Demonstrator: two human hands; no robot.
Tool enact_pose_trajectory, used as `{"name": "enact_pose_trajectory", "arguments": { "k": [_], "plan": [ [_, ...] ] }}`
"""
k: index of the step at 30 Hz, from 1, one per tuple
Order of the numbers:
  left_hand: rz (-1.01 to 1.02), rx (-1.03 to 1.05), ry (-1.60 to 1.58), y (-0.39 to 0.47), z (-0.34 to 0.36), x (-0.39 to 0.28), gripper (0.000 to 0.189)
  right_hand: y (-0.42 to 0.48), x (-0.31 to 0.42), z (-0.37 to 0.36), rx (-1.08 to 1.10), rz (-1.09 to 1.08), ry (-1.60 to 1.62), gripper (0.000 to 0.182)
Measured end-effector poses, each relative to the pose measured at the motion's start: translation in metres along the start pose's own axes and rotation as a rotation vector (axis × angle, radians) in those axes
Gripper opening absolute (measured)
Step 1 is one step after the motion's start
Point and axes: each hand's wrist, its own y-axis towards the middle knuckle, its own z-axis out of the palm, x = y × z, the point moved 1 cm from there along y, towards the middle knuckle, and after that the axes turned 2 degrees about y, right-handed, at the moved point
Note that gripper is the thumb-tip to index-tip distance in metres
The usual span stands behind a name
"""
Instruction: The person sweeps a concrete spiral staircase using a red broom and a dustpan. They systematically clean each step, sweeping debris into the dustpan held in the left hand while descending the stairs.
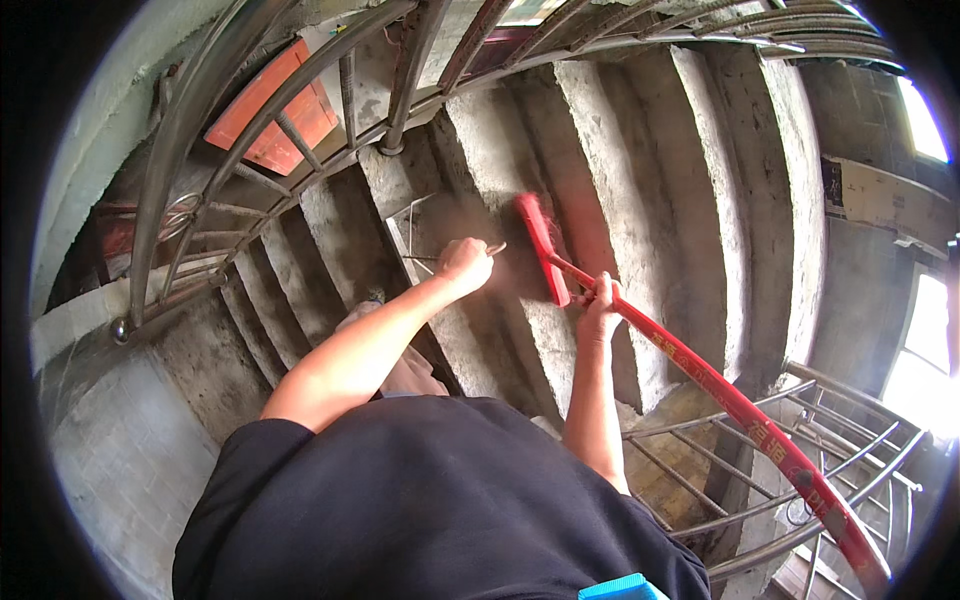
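Note:
A red broom (720, 394) is in my right hand (598, 311), which grips its pole low down, close to the head. The broom's red head (541, 244) is over the concrete steps (495, 142) and looks blurred. My left hand (463, 268) is closed around a thin handle (496, 248), whose tip sticks out past the fist. Beyond that fist, thin wire rods and a pale straight edge (396, 236) show against a step. They may belong to a dustpan, but my hand and forearm hide part of it. Dust appears to hang between the two hands.
Metal stair railings (259, 142) run along the upper left, and another railing (720, 465) stands at lower right under the broom pole. A red board (281, 105) lies beyond the bars. Steps descend at left. A cardboard piece (889, 199) is by the right wall.

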Motion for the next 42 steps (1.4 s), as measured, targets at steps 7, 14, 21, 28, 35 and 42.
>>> {"name": "enact_pose_trajectory", "arguments": {
  "k": [7,14,21,28,35,42],
  "plan": [
    [-0.049,0.049,-0.017,-0.002,-0.007,-0.003,0.019,-0.069,0.019,0.058,0.07,-0.033,-0.11,0.026],
    [0.007,0.024,0.003,-0.001,-0.005,0.001,0.02,-0.098,0.052,0.037,0.111,0.001,0.059,0.023],
    [-0.013,0.062,-0.021,-0.004,-0.006,0.003,0.021,-0.05,0.038,-0.033,-0.03,-0.069,-0.037,0.019],
    [-0.086,0.113,-0.062,0.004,-0.011,0.001,0.027,-0.023,0.008,-0.022,-0.157,0.047,0.042,0.023],
    [-0.15,0.201,-0.052,-0.001,-0.022,-0.008,0.026,-0.067,0.027,-0.001,0.158,0.028,-0.042,0.024],
    [-0.019,0.116,-0.034,-0.006,-0.019,-0.002,0.024,-0.027,0.033,-0.037,0.054,-0.049,0.009,0.019]
  ]
}}
